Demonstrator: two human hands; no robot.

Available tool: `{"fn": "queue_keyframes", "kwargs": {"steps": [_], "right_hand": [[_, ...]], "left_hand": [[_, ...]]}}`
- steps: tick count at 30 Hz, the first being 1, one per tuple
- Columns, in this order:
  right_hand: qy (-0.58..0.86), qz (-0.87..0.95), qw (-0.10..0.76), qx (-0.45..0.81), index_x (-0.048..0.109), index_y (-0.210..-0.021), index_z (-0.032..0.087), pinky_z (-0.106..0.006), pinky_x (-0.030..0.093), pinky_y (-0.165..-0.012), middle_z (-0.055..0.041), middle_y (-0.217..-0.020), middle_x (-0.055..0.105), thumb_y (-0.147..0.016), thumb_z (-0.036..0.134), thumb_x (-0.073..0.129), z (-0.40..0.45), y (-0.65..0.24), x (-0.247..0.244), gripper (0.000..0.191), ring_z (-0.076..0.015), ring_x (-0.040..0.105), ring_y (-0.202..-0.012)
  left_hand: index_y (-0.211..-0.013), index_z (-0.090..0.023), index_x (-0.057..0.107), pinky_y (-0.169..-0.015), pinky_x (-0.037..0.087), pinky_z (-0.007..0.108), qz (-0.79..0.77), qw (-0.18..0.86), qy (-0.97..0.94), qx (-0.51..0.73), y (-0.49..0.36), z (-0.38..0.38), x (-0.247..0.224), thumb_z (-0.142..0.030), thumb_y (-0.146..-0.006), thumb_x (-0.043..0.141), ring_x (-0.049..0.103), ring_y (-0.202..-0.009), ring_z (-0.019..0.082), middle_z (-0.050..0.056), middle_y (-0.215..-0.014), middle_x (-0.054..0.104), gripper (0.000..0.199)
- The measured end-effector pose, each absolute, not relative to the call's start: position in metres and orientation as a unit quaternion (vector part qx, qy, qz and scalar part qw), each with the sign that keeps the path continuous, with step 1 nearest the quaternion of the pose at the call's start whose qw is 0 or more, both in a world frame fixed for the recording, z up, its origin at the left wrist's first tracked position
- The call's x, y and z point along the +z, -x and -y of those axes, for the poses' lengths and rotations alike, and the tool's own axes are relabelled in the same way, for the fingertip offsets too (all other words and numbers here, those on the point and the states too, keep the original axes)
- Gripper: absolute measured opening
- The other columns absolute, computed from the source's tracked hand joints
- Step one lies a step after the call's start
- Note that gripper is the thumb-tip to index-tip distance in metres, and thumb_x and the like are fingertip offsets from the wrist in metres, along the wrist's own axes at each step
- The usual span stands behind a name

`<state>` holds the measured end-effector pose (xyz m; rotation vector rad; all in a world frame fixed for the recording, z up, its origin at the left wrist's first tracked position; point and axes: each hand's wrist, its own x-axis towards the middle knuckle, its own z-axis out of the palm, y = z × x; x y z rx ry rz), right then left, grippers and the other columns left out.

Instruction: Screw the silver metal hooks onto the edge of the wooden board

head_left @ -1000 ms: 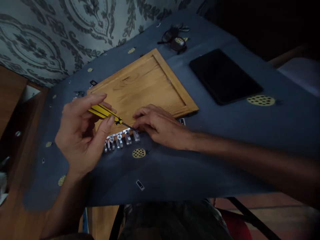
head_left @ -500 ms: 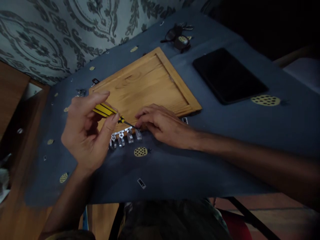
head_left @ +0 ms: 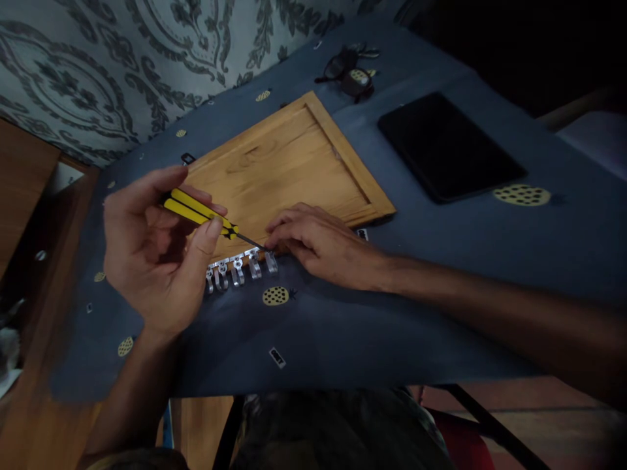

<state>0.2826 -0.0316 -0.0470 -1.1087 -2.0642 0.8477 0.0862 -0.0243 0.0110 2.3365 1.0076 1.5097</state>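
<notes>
Yellow-and-black screwdriver sits in the left hand: handle grasped between thumb and fingers, thumb on it near the shaft end, butt end toward the palm. Shaft sticks out past the grip, sloping down and right, tip at the right end of the silver hook rail. Rail runs along the near edge of the wooden board, hooks pointing toward the person. Right hand: palm down at the same edge, fingers bent, fingertips right by the screwdriver tip. Can't tell if they pinch anything; contact spot is hidden. Board lies flat on the blue tablecloth. Black tablet right of board, sunglasses beyond its far corner.
</notes>
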Motion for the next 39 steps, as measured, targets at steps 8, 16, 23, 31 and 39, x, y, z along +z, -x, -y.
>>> {"fn": "queue_keyframes", "kwargs": {"steps": [8, 16, 23, 31, 39], "right_hand": [[0.409, 0.786, 0.339, 0.317, 0.076, -0.096, 0.021, -0.04, 0.046, -0.101, -0.0055, -0.11, 0.074, -0.088, 0.0, 0.051, 0.0314, -0.2841, -0.0517, 0.034, -0.0215, 0.062, -0.111], [0.417, 0.782, 0.327, 0.328, 0.077, -0.099, 0.018, -0.041, 0.046, -0.102, -0.0087, -0.112, 0.075, -0.089, -0.001, 0.051, 0.0315, -0.2831, -0.048, 0.033, -0.0231, 0.062, -0.111], [0.414, 0.783, 0.332, 0.325, 0.077, -0.096, 0.02, -0.04, 0.047, -0.1, -0.0074, -0.109, 0.075, -0.09, 0.001, 0.053, 0.0309, -0.2833, -0.0479, 0.032, -0.0226, 0.063, -0.109], [0.407, 0.784, 0.345, 0.318, 0.075, -0.092, 0.021, -0.037, 0.048, -0.097, -0.0052, -0.103, 0.075, -0.088, -0.001, 0.054, 0.0305, -0.2838, -0.0504, 0.03, -0.0212, 0.064, -0.105], [0.4, 0.789, 0.345, 0.315, 0.076, -0.096, 0.022, -0.038, 0.048, -0.098, -0.0051, -0.104, 0.075, -0.09, 0.001, 0.054, 0.0305, -0.2839, -0.0502, 0.031, -0.0212, 0.064, -0.105]], "left_hand": [[-0.122, -0.03, 0.059, -0.086, 0.069, 0.037, -0.364, 0.082, -0.786, 0.493, -0.0838, 0.026, 0.0075, -0.037, -0.09, 0.073, 0.071, -0.097, 0.017, 0.001, -0.123, 0.059, 0.035], [-0.122, -0.029, 0.062, -0.09, 0.068, 0.036, -0.331, 0.096, -0.797, 0.496, -0.0859, 0.0268, 0.0077, -0.029, -0.09, 0.073, 0.07, -0.099, 0.015, 0.001, -0.121, 0.059, 0.034], [-0.127, -0.034, 0.061, -0.08, 0.068, 0.036, -0.321, 0.112, -0.806, 0.486, -0.0847, 0.0252, 0.0065, -0.029, -0.089, 0.073, 0.069, -0.096, 0.016, 0.002, -0.121, 0.059, 0.04], [-0.127, -0.033, 0.062, -0.078, 0.066, 0.027, -0.306, 0.077, -0.814, 0.488, -0.0836, 0.0242, 0.0071, -0.035, -0.083, 0.082, 0.067, -0.107, 0.017, 0.001, -0.123, 0.057, 0.048], [-0.132, -0.039, 0.062, -0.078, 0.068, 0.031, -0.295, 0.085, -0.827, 0.472, -0.0824, 0.0243, 0.0101, -0.026, -0.088, 0.074, 0.069, -0.094, 0.014, 0.0, -0.123, 0.058, 0.047]]}}
